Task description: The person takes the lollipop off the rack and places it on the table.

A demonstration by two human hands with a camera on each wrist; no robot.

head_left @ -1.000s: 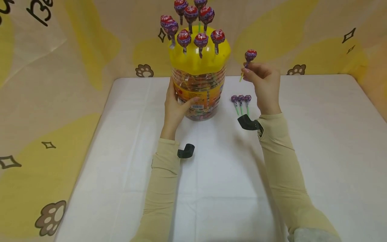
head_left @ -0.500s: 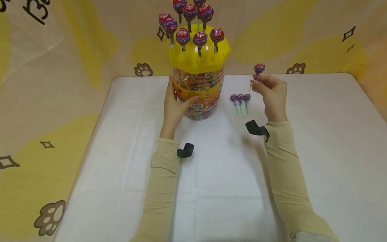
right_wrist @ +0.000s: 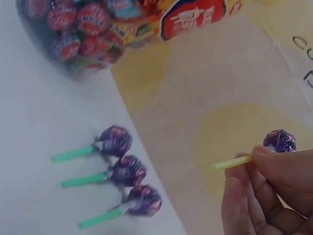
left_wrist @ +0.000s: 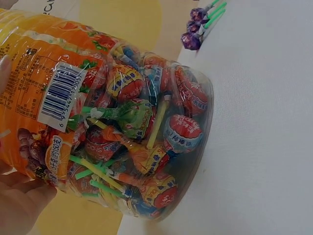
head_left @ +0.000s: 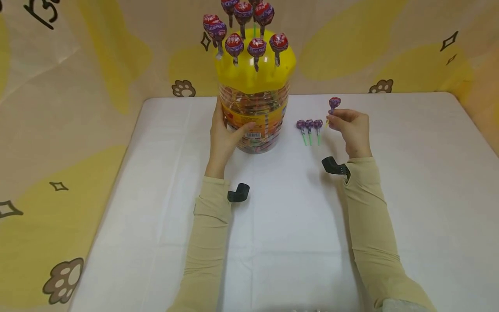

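Observation:
A large clear jar (head_left: pixel 255 115) of wrapped lollipops stands at the back of the table, with an orange barcode label and a yellow lid (head_left: pixel 253 80). Several purple-and-red lollipops (head_left: pixel 257 47) stick up out of that lid. My left hand (head_left: pixel 224 138) grips the jar's left side, thumb across the label. To the right, my right hand (head_left: pixel 352 130) pinches the stick of one purple lollipop (head_left: pixel 334 102), candy end up; its stick shows yellow in the right wrist view. Three purple lollipops (right_wrist: pixel 129 171) with green sticks lie side by side on the table, between the jar and my right hand.
The table (head_left: pixel 292 225) has a white cover. Behind it and along its left side runs a yellow-and-beige backdrop (head_left: pixel 351 43) with paw prints. A black camera mount juts from each sleeve's cuff.
My right hand has moved right and then down with the lollipop, to beside the three lying ones. My left hand stays on the jar; the head view has shifted slightly.

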